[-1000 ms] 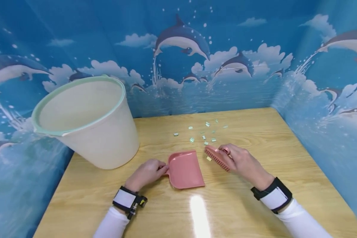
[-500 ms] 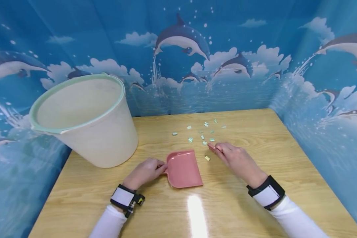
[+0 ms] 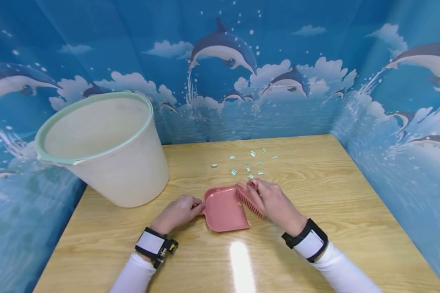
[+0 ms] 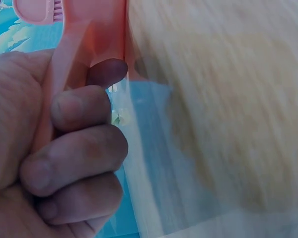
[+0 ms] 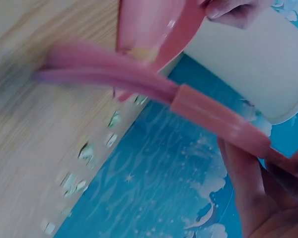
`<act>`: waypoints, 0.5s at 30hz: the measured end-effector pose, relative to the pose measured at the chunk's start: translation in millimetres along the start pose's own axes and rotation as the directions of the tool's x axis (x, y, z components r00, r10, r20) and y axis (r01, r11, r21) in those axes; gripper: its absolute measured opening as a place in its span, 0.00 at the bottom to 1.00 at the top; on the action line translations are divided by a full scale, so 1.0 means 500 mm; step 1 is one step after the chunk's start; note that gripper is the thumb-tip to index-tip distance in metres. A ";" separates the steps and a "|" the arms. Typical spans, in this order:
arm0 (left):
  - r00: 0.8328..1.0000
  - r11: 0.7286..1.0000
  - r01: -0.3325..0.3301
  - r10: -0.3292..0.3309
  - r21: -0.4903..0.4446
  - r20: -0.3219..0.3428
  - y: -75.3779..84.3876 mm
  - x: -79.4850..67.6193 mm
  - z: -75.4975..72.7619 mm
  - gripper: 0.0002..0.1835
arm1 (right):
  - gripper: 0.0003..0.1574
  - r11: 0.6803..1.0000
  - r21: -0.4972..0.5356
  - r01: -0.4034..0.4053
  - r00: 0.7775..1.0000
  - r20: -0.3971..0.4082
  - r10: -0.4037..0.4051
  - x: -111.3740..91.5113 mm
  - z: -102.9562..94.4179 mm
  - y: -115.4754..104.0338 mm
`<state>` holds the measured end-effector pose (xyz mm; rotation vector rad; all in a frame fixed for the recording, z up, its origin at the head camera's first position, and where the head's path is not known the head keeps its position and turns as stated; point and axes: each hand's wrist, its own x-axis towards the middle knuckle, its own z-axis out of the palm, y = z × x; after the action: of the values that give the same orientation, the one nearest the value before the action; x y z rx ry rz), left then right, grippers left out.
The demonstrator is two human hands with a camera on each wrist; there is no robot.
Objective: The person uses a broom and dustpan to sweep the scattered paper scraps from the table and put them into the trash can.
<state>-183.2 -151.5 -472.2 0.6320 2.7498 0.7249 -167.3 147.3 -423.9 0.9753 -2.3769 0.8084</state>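
Note:
My left hand grips the handle of a pink dustpan, which lies on the wooden table with its straight edge facing right. The left wrist view has the fingers curled round that handle. My right hand holds a pink brush by its back, bristles at the pan's right edge. A yellowish scrap shows at the pan's lip in the right wrist view, partly covered by the blurred brush. Behind the pan, several small pale green scraps lie scattered.
A large white bucket with a green rim stands at the table's back left. Blue curtains with dolphins enclose the wooden table at the back and both sides. Bare wood extends to the right of the scraps.
My right hand has swept the brush left to the dustpan's edge, taking the yellow scrap from the table to the pan's lip. My left hand and the dustpan have stayed nearly still.

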 end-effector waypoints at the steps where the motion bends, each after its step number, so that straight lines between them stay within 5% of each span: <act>1: 1.000 1.000 0.001 -0.001 -0.001 0.001 0.001 0.000 0.000 0.18 | 0.05 1.000 0.009 -0.008 1.000 -0.004 0.009 0.001 0.003 -0.003; 7: 1.000 1.000 0.002 -0.002 0.004 0.006 -0.003 0.003 0.004 0.17 | 0.05 0.997 0.056 -0.048 0.999 -0.013 0.048 0.012 0.027 -0.029; 15: 0.999 0.999 0.039 -0.039 0.001 0.002 0.001 0.008 0.003 0.16 | 0.03 0.992 0.116 0.053 0.999 -0.020 -0.051 0.038 0.048 -0.072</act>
<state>-186.0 -148.6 -473.7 0.5777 2.7528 0.7146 -157.2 101.5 -417.6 1.0677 -2.3022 0.9405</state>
